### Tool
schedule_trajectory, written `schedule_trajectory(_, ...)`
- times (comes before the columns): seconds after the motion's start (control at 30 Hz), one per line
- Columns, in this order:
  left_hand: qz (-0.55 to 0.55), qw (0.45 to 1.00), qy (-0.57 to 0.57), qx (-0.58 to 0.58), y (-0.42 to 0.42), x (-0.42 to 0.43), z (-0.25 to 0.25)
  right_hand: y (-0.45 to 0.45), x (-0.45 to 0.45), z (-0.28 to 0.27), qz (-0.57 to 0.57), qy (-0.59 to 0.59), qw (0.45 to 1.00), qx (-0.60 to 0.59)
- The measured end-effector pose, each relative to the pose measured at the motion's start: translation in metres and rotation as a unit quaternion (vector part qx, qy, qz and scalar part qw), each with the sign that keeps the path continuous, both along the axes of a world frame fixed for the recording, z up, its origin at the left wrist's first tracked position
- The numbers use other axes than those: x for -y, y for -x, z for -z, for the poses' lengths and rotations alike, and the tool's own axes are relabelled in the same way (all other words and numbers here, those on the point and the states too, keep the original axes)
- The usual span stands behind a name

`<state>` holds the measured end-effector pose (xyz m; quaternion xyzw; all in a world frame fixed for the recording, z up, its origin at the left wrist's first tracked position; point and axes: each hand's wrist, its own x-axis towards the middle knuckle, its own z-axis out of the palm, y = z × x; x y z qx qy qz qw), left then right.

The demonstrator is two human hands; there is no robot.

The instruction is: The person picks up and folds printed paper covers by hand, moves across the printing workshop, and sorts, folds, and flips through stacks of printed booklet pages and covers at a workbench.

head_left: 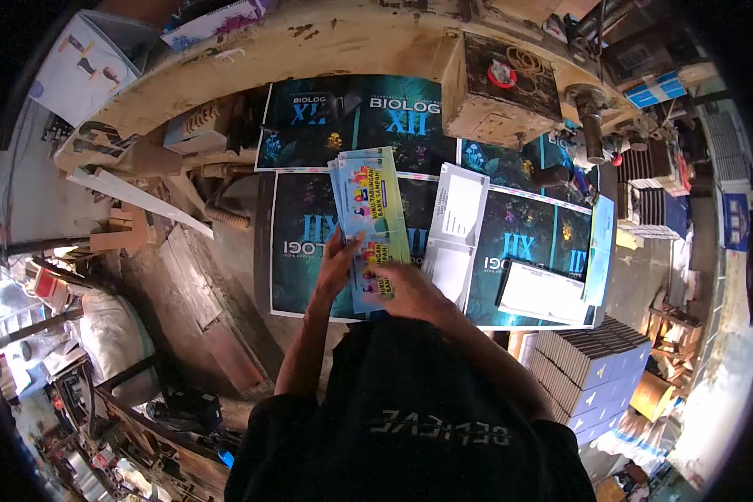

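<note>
A thin stack of long printed cover sheets (364, 205), blue and green with "Buku Tabungan Bank Sampah" lettering, lies tilted in front of me, its edges slightly fanned at the top. My left hand (335, 263) grips the left edge of the stack, fingers closed on it. Across the lower right part of the same sheets is my right hand (412, 291), its fingers bent against them; the fingertips are partly hidden. Beneath the stack are large dark teal poster sheets (301, 280) printed "Biologi XII". White printed pages (458, 209) lie just to the right.
A white sheet pile (544, 291) rests at the right on the posters. A worn wooden box (502, 92) with a red tape roll stands at the back. Bundled blue-covered books (594, 376) are stacked at lower right. White strips (142, 201) jut out at left.
</note>
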<state>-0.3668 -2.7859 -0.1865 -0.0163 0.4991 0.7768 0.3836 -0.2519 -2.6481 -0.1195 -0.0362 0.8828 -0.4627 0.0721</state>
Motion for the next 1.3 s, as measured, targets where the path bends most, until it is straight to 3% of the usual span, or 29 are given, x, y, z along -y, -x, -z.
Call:
schedule_trajectory(0.03,0.001,1.000,-0.002,0.002,0.000,0.001,-0.001,0.007,-0.002,-0.005,0.120,0.058,0.991,0.016)
schedule_trajectory(0.07,0.020,0.994,0.077,-0.075,0.002,0.002,-0.011,0.012,-0.006,-0.001,0.174,0.034,0.983,0.039)
schedule_trajectory(0.1,0.038,0.975,0.155,-0.153,0.005,0.000,-0.028,0.017,-0.009,-0.001,0.175,0.031,0.983,0.038)
schedule_trajectory(0.17,0.057,0.952,0.204,-0.221,0.007,-0.002,-0.071,0.022,-0.011,-0.001,0.226,0.128,0.965,-0.031)
schedule_trajectory(0.23,0.073,0.922,0.252,-0.283,0.004,-0.005,-0.112,0.028,-0.004,-0.027,0.235,0.138,0.962,-0.019)
schedule_trajectory(0.3,0.110,0.883,0.303,-0.340,0.001,-0.009,-0.139,0.032,0.002,-0.041,0.267,0.307,0.913,-0.040)
schedule_trajectory(0.37,0.117,0.870,0.296,-0.377,-0.001,-0.008,-0.132,0.035,0.001,-0.032,0.282,0.321,0.904,0.002)
schedule_trajectory(0.43,0.217,0.852,0.236,-0.414,0.002,0.004,-0.083,0.038,-0.004,-0.035,0.282,0.267,0.908,0.159)
schedule_trajectory(0.47,0.290,0.872,0.226,-0.324,0.007,0.005,-0.070,0.037,-0.001,-0.026,0.289,0.254,0.917,0.109)
schedule_trajectory(0.5,0.296,0.870,0.222,-0.327,0.007,0.003,-0.065,0.034,-0.005,-0.010,0.296,0.253,0.915,0.106)
schedule_trajectory(0.57,0.284,0.850,0.269,-0.352,0.001,0.003,-0.055,0.024,-0.012,0.031,0.270,0.144,0.950,0.072)
schedule_trajectory(0.6,0.252,0.881,0.255,-0.310,0.001,0.006,-0.054,0.023,-0.010,0.041,0.312,0.122,0.942,-0.003)
schedule_trajectory(0.63,0.255,0.879,0.254,-0.312,-0.001,0.008,-0.053,0.015,-0.013,0.049,0.316,0.123,0.941,-0.005)
schedule_trajectory(0.7,0.067,0.946,0.261,-0.182,0.002,0.007,-0.071,0.013,-0.020,0.013,0.325,0.191,0.925,-0.039)
schedule_trajectory(0.73,0.062,0.951,0.234,-0.192,0.010,0.012,-0.068,0.014,-0.030,0.007,0.312,0.306,0.897,0.071)
schedule_trajectory(0.77,0.058,0.950,0.238,-0.192,0.008,0.010,-0.079,0.019,-0.037,-0.031,0.255,0.334,0.904,0.081)
schedule_trajectory(0.83,-0.014,0.988,0.077,-0.133,0.002,-0.002,-0.111,0.018,-0.032,-0.052,0.255,0.289,0.923,-0.019)
schedule_trajectory(0.97,-0.046,0.996,-0.020,-0.079,0.001,-0.004,-0.119,0.013,-0.047,-0.097,0.224,0.231,0.947,-0.008)
schedule_trajectory(1.03,-0.042,0.996,-0.056,-0.058,-0.002,-0.001,-0.124,0.008,-0.047,-0.113,0.279,0.335,0.900,0.007)
schedule_trajectory(1.1,-0.040,0.994,-0.091,-0.038,-0.008,0.004,-0.130,0.005,-0.048,-0.126,0.278,0.323,0.904,0.022)
schedule_trajectory(1.17,-0.076,0.990,-0.112,0.033,-0.015,0.006,-0.133,0.003,-0.044,-0.137,0.329,0.371,0.868,-0.007)
schedule_trajectory(1.3,-0.086,0.977,-0.171,0.091,-0.015,0.007,-0.117,-0.013,-0.048,-0.134,0.320,0.351,0.879,-0.036)
